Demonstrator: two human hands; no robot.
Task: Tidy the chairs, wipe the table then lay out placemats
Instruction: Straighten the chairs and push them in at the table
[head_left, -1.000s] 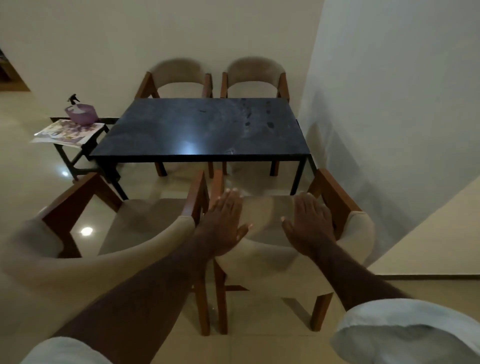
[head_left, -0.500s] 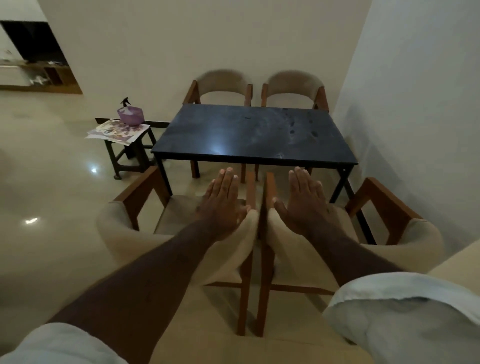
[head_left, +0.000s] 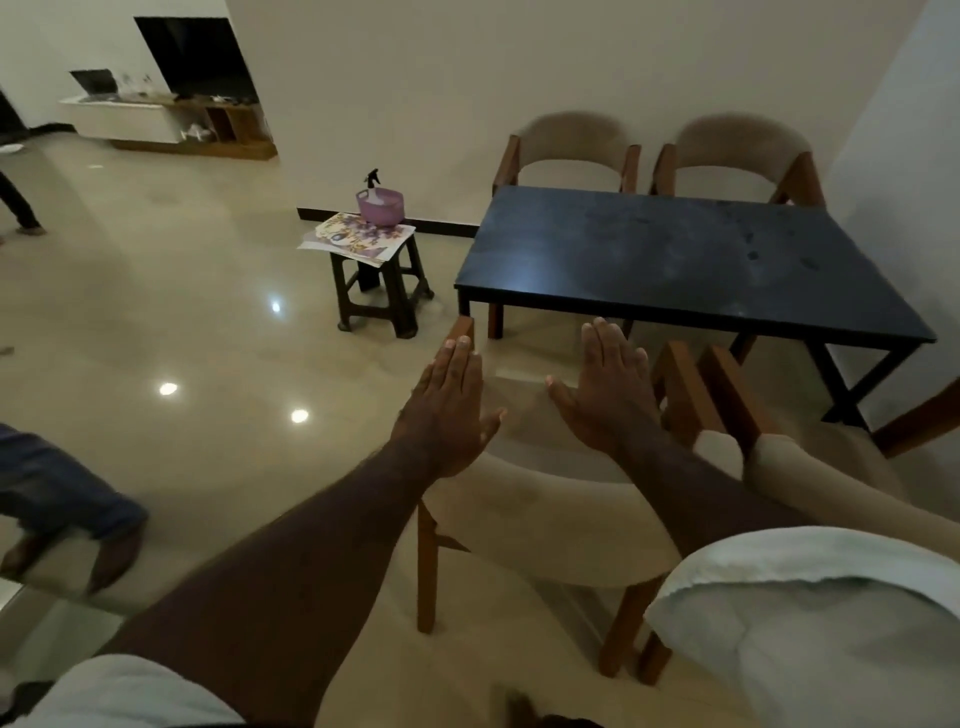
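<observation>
Head view, looking down: near chair (head_left: 524, 499) with cream padded back and wooden frame, drawn back from the dark counter (head_left: 691, 260), a second near chair (head_left: 810, 467) just beside it on the right. Left hand (head_left: 447, 415) flat above the backrest's left end, fingers straight and together, grip open, holding nothing. Right hand (head_left: 608, 389) the same, palm down over the seat, grip open; cannot tell whether either palm touches the padding. Two far chairs (head_left: 571, 150) tucked against the counter's wall side. Left of the counter, well apart, a dark stool (head_left: 379, 280) carrying printed placemats (head_left: 353, 236), with a purple basket (head_left: 380, 206) and spray bottle (head_left: 373, 179) on top. Glossy tiled floor (head_left: 156, 291) all around.
</observation>
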